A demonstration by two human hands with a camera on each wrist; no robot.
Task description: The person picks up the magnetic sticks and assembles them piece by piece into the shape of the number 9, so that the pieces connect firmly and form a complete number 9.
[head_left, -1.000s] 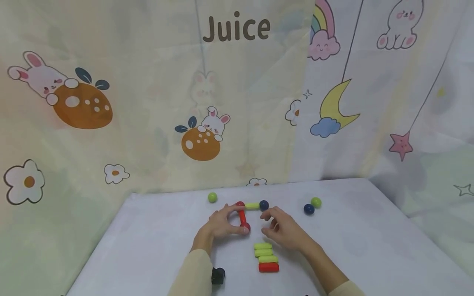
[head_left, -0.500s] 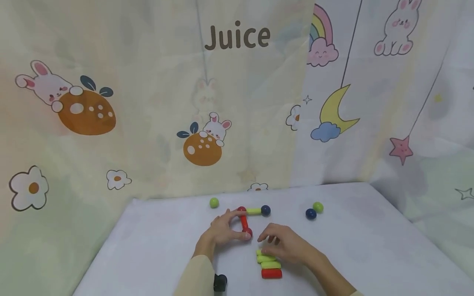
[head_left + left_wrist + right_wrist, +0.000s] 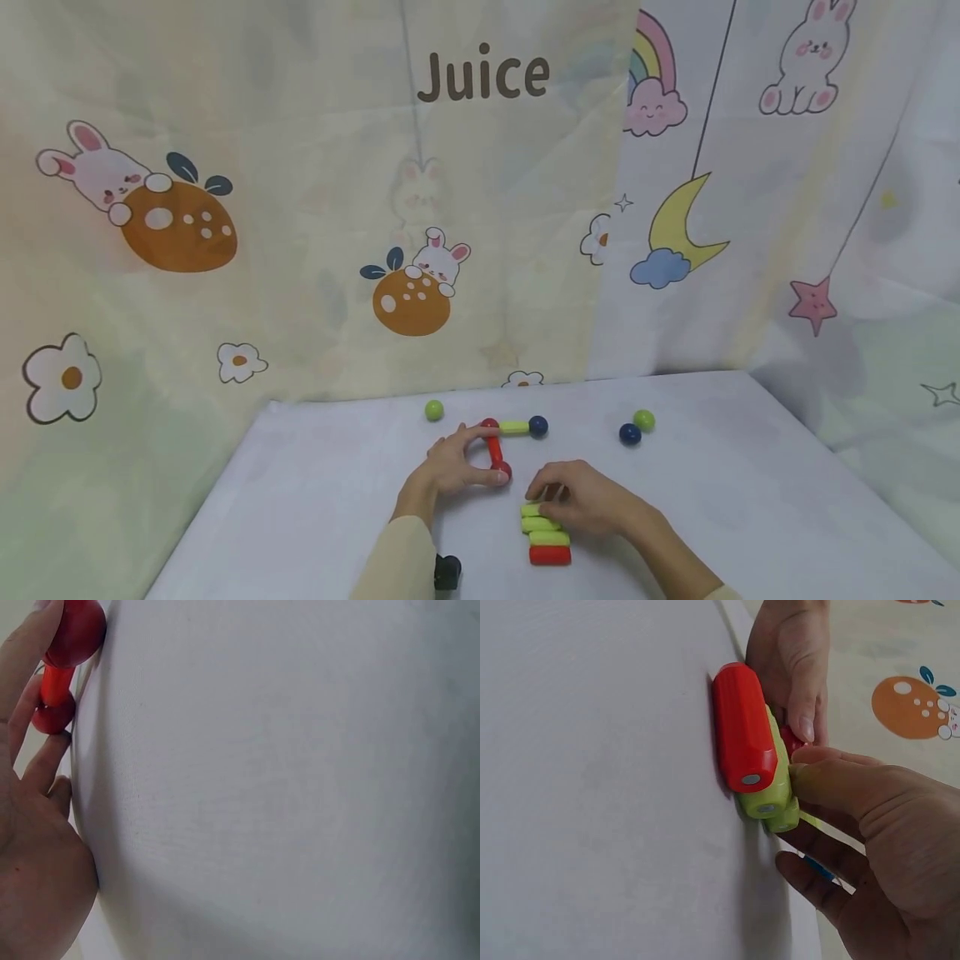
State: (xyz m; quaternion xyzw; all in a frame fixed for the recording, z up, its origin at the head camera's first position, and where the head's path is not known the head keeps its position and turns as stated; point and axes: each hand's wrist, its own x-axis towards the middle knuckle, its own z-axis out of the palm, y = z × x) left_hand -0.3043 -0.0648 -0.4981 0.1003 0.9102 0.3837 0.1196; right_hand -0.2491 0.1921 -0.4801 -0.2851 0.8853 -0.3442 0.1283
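My left hand [image 3: 450,462] holds a red magnetic rod [image 3: 494,450] with a ball at each end, thumb on the near red ball [image 3: 501,472] and a finger at the far red ball [image 3: 489,424]. From that far ball a yellow-green rod [image 3: 515,427] runs right to a dark blue ball [image 3: 537,427]. My right hand [image 3: 588,497] pinches the farthest yellow-green rod [image 3: 530,509] of a stacked row, between thumb and fingers. Nearer in the row lie more yellow-green rods [image 3: 547,538] and a red rod [image 3: 742,727] with a metal disc in its end.
One green ball [image 3: 434,410] sits at the back left of the white table [image 3: 300,500]. At the right are another green ball [image 3: 644,420] and a dark blue ball [image 3: 630,434]. A black object [image 3: 447,572] lies beside the left sleeve. A printed cloth [image 3: 300,208] hangs behind.
My right hand has come down and nearer, from beside the joined rods to the row, and its fingers have closed on the farthest yellow-green rod. The left hand keeps its hold.
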